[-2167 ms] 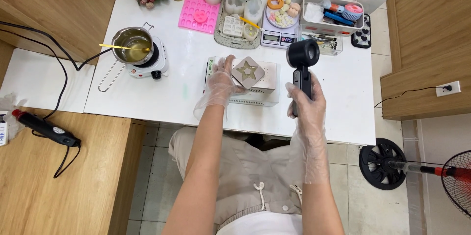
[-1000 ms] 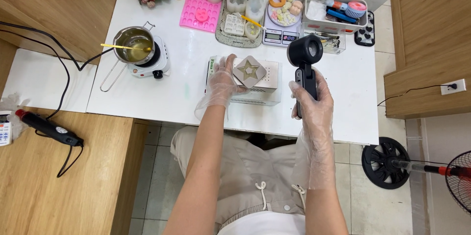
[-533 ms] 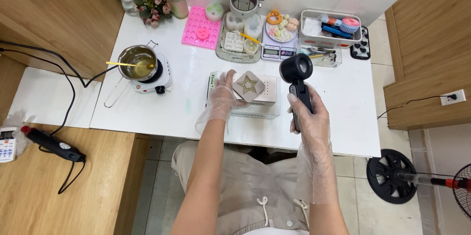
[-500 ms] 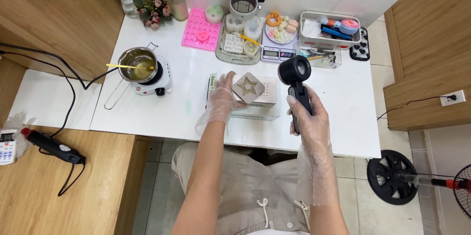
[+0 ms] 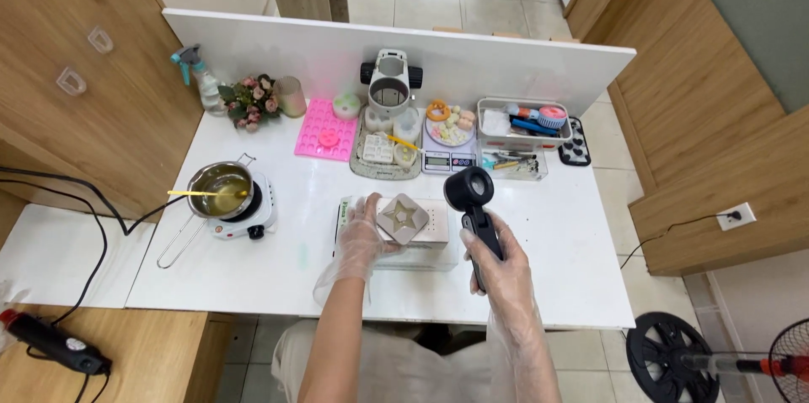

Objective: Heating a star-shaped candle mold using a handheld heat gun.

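Both my gloved hands work at the white table (image 5: 556, 226).

My left hand (image 5: 364, 236) rests against a grey star-shaped mould (image 5: 403, 218) on a white box (image 5: 434, 226); my right hand (image 5: 499, 264) grips a black heat gun (image 5: 472, 201) beside it. I see a small pot (image 5: 217, 188) on a hotplate (image 5: 253, 216) to the left.

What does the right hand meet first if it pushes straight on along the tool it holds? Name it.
Probably the clear tray behind the scale. The right hand points its black tool up the table; height above the table is unclear.
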